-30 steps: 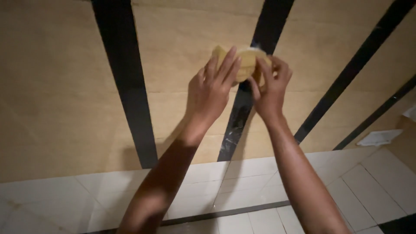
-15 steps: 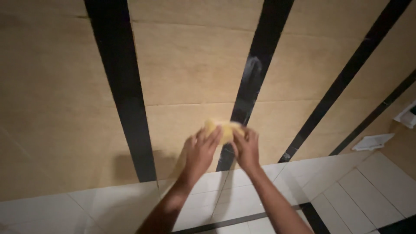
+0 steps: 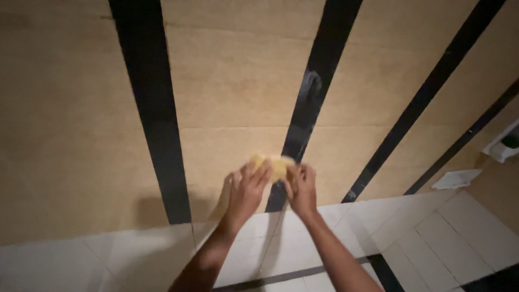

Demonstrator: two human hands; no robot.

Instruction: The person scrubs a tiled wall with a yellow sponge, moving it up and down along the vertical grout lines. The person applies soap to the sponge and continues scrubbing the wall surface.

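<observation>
Both my hands press a small yellow sponge (image 3: 275, 165) against a tan tiled wall (image 3: 232, 92), low on a black vertical stripe (image 3: 311, 103). My left hand (image 3: 246, 192) covers the sponge's left side with fingers spread over it. My right hand (image 3: 301, 189) grips its right side. A pale smear shows higher up on the same black stripe. Most of the sponge is hidden behind my fingers.
Other black stripes (image 3: 154, 108) run down the tan wall at left and right. White floor tiles (image 3: 432, 238) with a dark line meet the wall below my arms. A white fixture (image 3: 505, 143) and a pale flat object (image 3: 457, 178) sit at the far right.
My hands and the sponge have slid down the black stripe from high on the wall to near the floor edge. Both hands keep hold of the sponge.
</observation>
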